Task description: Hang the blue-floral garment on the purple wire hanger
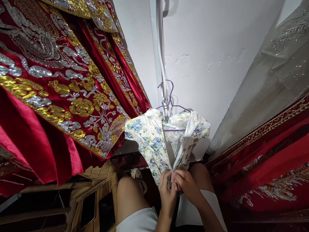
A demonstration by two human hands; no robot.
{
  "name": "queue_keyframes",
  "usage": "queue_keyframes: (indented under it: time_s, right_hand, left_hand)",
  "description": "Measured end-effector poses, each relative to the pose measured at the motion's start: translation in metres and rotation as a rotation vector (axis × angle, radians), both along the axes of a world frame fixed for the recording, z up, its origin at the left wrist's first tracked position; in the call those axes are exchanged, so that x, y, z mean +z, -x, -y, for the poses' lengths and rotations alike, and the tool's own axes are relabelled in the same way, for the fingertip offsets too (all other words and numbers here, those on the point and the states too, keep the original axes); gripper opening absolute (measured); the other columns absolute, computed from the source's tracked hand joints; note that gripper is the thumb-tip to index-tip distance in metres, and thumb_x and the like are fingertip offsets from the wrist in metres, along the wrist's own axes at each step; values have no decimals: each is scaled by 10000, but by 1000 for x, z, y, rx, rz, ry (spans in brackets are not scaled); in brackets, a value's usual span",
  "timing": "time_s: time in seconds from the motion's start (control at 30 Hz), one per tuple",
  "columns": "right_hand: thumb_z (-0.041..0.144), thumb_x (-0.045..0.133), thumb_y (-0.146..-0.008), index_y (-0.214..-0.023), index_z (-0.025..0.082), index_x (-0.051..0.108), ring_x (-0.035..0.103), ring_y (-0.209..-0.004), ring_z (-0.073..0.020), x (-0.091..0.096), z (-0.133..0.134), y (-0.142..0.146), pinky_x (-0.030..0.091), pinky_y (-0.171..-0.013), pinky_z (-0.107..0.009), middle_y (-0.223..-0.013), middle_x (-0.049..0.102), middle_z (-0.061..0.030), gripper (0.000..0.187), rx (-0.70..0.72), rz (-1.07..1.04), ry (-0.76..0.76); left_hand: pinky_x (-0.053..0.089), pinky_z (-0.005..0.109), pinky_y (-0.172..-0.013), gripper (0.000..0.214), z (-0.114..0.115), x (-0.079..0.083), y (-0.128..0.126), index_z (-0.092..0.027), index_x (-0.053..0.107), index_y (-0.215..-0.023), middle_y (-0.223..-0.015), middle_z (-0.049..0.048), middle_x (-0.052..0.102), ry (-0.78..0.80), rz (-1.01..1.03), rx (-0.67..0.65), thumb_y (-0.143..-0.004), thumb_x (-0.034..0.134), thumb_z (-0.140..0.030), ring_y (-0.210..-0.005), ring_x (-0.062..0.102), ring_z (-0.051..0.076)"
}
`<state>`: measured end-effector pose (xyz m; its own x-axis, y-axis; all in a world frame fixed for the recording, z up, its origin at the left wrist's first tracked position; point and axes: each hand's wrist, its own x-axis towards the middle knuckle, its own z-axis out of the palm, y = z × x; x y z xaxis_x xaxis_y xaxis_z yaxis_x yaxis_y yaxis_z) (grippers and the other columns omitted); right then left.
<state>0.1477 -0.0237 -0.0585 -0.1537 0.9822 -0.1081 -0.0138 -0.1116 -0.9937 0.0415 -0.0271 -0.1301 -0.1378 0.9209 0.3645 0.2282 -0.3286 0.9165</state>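
Observation:
A cream garment with blue and yellow flowers [154, 141] hangs on a purple wire hanger [170, 100], its front open in a V. At the bottom of that V, my left hand [166, 188] pinches the garment's edge from the left. My right hand [184, 182] is closed on the same spot from the right, the fingers of both hands touching. What exactly lies between the fingertips, a fastening or only cloth, is hidden. Below the hands the rest of the garment drops between my knees.
Red cloth with gold and silver sequins [82, 106] hangs on the left. On the right hang a sheer whitish garment [267, 77] and another red embroidered one [272, 164]. White straps [159, 48] run down the white wall [212, 38]. A wooden frame [93, 206] stands lower left, near a light shoe [137, 175].

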Motion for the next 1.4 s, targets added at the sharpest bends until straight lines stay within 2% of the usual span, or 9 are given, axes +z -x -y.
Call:
queue_keyframes:
  time_s: [0.13, 0.4, 0.53, 0.67, 0.87, 1.0, 1.2, 1.3, 1.4]
  right_hand:
    - [323, 542, -859, -621, 239, 625, 417, -445, -150, 26, -17, -9, 332, -504, -298, -464, 547, 21, 266, 15, 45, -10]
    - [522, 683, -832, -679, 176, 663, 372, -399, -88, 138, -103, -20, 316, -431, -241, -455, 543, 29, 379, -155, -76, -262]
    - [545, 714, -804, -722, 169, 647, 354, -378, -75, 162, -115, -21, 278, -396, -223, -450, 531, 39, 391, -152, -160, -340]
    - [524, 641, -861, -739, 182, 632, 373, -403, -83, 154, -104, -23, 280, -410, -216, -470, 539, 41, 363, -168, -147, -355]
    - [375, 550, -886, -695, 199, 592, 383, -421, -92, 152, -88, -21, 301, -447, -224, -453, 516, 53, 264, -133, -84, -347]
    - [405, 545, -904, -713, 202, 593, 382, -433, -100, 155, -91, -20, 302, -465, -233, -447, 498, 57, 283, -128, -17, -381]
    - [370, 531, -875, -620, 217, 560, 337, -417, -112, 110, -111, -20, 264, -461, -265, -420, 394, 63, 299, -169, 156, -349]
    - [344, 530, -835, -539, 223, 525, 357, -409, -115, 82, -106, -26, 297, -477, -270, -390, 407, 49, 320, -143, 195, -295]
    - [336, 525, -806, -508, 223, 510, 340, -391, -105, 63, -89, -29, 297, -474, -264, -372, 407, 51, 319, -129, 99, -242]
  left_hand:
    - [492, 306, -729, 277, -2, 3, -5, -220, 604, -757, -786, 44, 612, 28, -21, -33, -979, 508, -355, -769, 605, 207]
    - [452, 304, -685, 291, -6, -14, -25, -230, 532, -744, -759, 47, 557, 6, -106, -127, -1006, 468, -339, -725, 556, 202]
    - [449, 305, -666, 285, -12, -15, -25, -225, 519, -729, -760, 58, 572, 27, -151, -233, -995, 468, -315, -719, 567, 206]
    - [483, 315, -729, 195, -30, 25, -7, -207, 622, -820, -808, 66, 642, 2, -125, -242, -959, 560, -329, -782, 622, 220]
    - [477, 315, -885, 307, -89, 160, 20, -244, 687, -1266, -1027, 76, 713, -371, 13, -112, -968, 611, -254, -920, 646, 215]
    - [483, 287, -814, 153, -116, 219, 19, -215, 739, -1047, -925, 56, 704, -535, -233, -186, -964, 613, -237, -842, 636, 191]
    - [476, 284, -825, 145, -124, 238, 42, -180, 665, -917, -892, 37, 691, -652, -248, 147, -986, 567, -259, -873, 637, 171]
    - [474, 213, -738, 128, -142, 228, 86, -167, 634, -876, -823, -1, 640, -484, 224, 289, -961, 614, -261, -770, 600, 123]
    - [491, 177, -700, 195, -161, 200, 127, -157, 565, -783, -686, -34, 563, -140, 943, 188, -978, 559, -149, -635, 567, 85]
